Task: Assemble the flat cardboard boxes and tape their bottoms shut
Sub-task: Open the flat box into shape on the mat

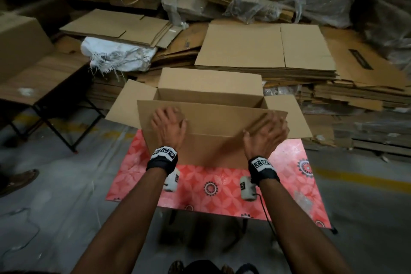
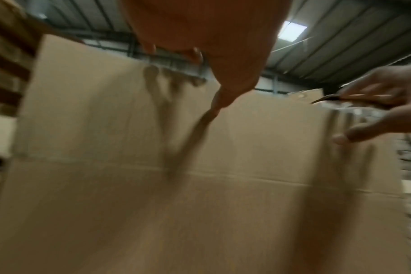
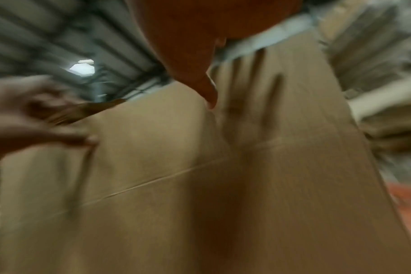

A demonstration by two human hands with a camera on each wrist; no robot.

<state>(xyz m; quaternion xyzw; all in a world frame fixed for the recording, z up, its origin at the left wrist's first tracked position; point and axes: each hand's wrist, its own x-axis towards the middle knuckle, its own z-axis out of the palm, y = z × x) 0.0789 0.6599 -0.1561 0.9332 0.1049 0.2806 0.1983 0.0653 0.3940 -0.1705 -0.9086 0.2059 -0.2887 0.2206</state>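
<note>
An erected brown cardboard box [image 1: 209, 83] stands on a pink patterned table [image 1: 222, 184], with its four upper flaps spread. The near long flap [image 1: 211, 122] leans toward me. My left hand [image 1: 169, 124] lies over its left part with the fingers loosely extended. My right hand [image 1: 266, 133] lies near the flap's right edge, fingers straight. In the blurred left wrist view, my left hand [image 2: 200, 37] hovers close to the flap [image 2: 106, 120], and the right hand [image 2: 387, 111] has its thumb on the flap. The right wrist view shows my right hand [image 3: 200, 46] over the flap [image 3: 153, 139].
Stacks of flat cardboard boxes [image 1: 266, 49] fill the floor behind the table. A white sack [image 1: 117, 55] lies at the back left. A wooden side table [image 1: 44, 73] carrying a box stands to the left. Someone's sandalled foot [image 1: 20, 179] is at the far left.
</note>
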